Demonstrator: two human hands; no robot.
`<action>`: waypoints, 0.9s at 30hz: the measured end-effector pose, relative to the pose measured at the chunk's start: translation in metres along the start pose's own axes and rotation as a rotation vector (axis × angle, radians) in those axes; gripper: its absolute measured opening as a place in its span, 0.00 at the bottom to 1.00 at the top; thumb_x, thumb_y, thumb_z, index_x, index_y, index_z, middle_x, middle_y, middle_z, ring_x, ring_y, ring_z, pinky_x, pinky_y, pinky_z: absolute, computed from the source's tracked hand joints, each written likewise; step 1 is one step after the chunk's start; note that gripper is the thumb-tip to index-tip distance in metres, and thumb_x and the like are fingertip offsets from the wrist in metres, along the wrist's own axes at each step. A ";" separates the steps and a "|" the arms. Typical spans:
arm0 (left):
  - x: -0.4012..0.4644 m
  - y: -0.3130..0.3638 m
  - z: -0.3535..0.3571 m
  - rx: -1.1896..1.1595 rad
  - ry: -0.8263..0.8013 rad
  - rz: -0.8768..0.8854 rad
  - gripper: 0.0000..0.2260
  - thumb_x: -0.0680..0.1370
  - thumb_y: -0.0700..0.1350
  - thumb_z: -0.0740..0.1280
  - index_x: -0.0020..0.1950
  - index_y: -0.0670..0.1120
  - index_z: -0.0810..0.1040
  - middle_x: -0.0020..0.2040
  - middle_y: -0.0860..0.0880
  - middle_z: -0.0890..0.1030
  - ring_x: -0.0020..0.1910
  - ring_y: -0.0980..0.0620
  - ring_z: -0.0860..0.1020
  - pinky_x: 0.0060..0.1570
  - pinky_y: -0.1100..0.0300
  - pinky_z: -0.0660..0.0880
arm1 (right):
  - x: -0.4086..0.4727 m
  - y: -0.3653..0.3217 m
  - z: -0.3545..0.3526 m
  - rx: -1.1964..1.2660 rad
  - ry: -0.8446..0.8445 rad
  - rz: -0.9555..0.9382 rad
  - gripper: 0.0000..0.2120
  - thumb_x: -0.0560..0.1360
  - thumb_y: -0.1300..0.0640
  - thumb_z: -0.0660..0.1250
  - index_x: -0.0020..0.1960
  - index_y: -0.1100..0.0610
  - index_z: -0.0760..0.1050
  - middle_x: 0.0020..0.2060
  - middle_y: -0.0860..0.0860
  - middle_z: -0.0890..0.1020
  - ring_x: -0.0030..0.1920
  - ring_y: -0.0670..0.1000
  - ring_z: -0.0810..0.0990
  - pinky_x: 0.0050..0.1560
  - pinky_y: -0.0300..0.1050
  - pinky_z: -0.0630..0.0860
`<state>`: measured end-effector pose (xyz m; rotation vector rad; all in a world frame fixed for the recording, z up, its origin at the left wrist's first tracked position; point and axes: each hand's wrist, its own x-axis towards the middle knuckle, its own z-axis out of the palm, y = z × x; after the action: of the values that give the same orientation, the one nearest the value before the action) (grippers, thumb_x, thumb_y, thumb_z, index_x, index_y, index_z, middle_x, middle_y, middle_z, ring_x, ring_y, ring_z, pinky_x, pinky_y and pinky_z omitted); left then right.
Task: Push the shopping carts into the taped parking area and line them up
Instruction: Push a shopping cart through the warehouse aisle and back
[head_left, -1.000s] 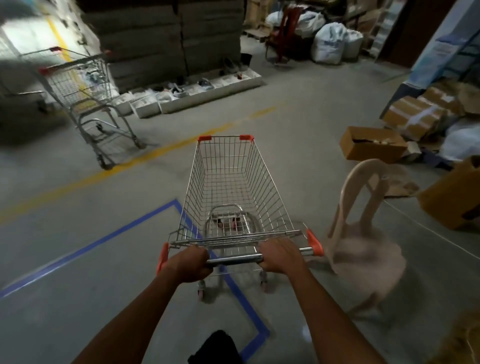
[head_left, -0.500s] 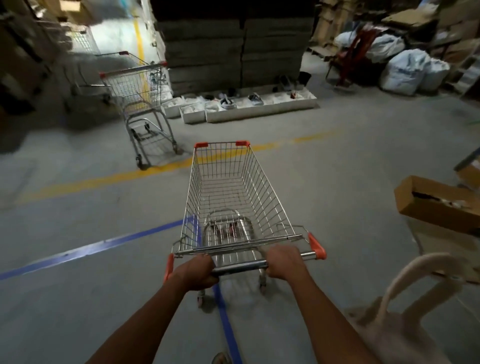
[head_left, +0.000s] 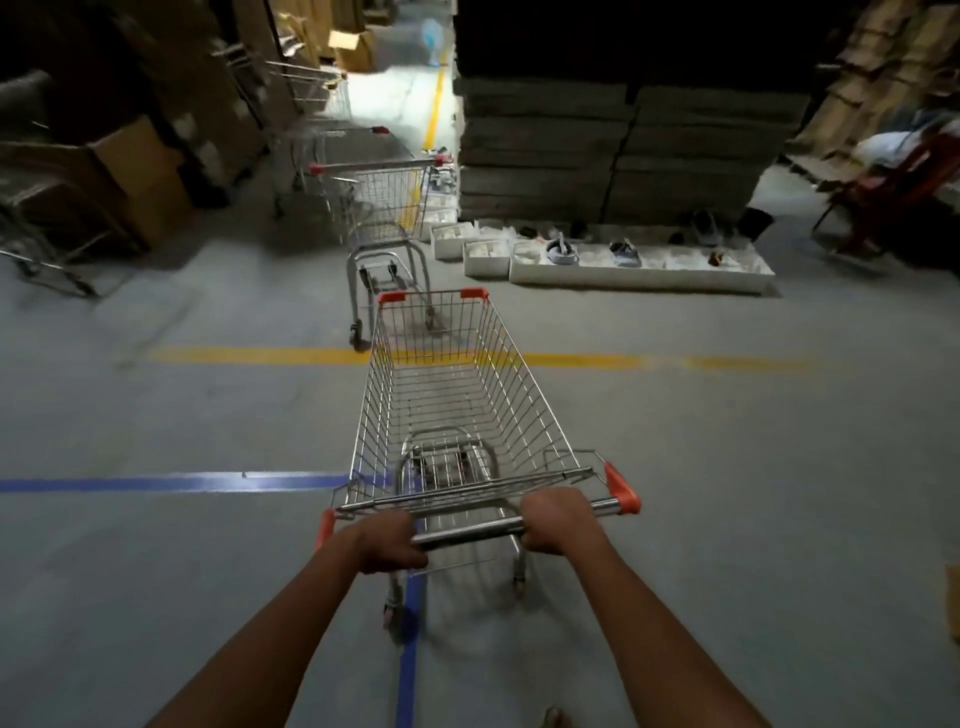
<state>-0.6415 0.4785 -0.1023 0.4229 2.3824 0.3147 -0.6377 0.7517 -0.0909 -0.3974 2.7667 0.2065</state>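
left hand (head_left: 387, 540): lower centre of frame, fingers wrapped tight round the handle bar of the near cart, toward its left end
right hand (head_left: 558, 519): lower centre, just right of the left hand, also closed round the same bar, toward its right end
near cart (head_left: 447, 395): centre of frame, wire basket empty, red corner caps at front and at both handle ends; nose points to the top of the frame and reaches over the yellow line; child seat flap folded against the back
blue tape (head_left: 171, 482): floor marking; one strip runs in from the left edge at mid height to the cart, another runs from under the cart down to the bottom edge; the two seem to meet under the basket, corner hidden by the wire
cart vs tape: rear left wheel sits on or just beside the vertical strip, most of the basket lies right of and above the tape corner
yellow line (head_left: 260, 355): worn stripe crossing the floor left to right, above the blue tape
second cart (head_left: 382, 208): upper centre, beyond the yellow line, just ahead of the near cart's nose, apart from it, handle with red ends facing the camera
more carts (head_left: 306, 98): upper left, blurred, count unclear
cardboard stack (head_left: 623, 150): upper centre-right, tall dark pile
white trays (head_left: 639, 270): on floor in front of the stack, small items inside, too blurred to name
red chair (head_left: 898, 187): upper right edge
floor (head_left: 753, 467): grey concrete
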 end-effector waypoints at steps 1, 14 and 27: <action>0.009 0.006 -0.007 -0.004 0.030 -0.022 0.17 0.74 0.53 0.68 0.50 0.40 0.82 0.47 0.41 0.83 0.42 0.48 0.79 0.36 0.60 0.68 | 0.016 0.013 -0.005 -0.011 0.006 -0.024 0.14 0.71 0.48 0.67 0.51 0.55 0.80 0.47 0.53 0.85 0.49 0.58 0.84 0.50 0.51 0.80; 0.117 0.033 -0.090 -0.224 0.179 -0.253 0.14 0.74 0.53 0.68 0.49 0.42 0.81 0.43 0.47 0.79 0.43 0.47 0.80 0.41 0.57 0.73 | 0.207 0.118 -0.065 -0.154 0.028 -0.407 0.11 0.72 0.48 0.65 0.49 0.54 0.78 0.46 0.53 0.84 0.47 0.58 0.83 0.46 0.49 0.78; 0.229 0.023 -0.189 -0.518 0.162 -0.414 0.08 0.75 0.52 0.70 0.47 0.48 0.79 0.46 0.45 0.83 0.44 0.48 0.82 0.42 0.58 0.77 | 0.404 0.161 -0.139 -0.293 0.048 -0.620 0.13 0.74 0.46 0.64 0.53 0.52 0.79 0.48 0.52 0.84 0.49 0.57 0.83 0.44 0.48 0.76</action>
<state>-0.9259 0.5660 -0.0905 -0.3413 2.3525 0.7641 -1.0935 0.7784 -0.0865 -1.3103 2.5084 0.4446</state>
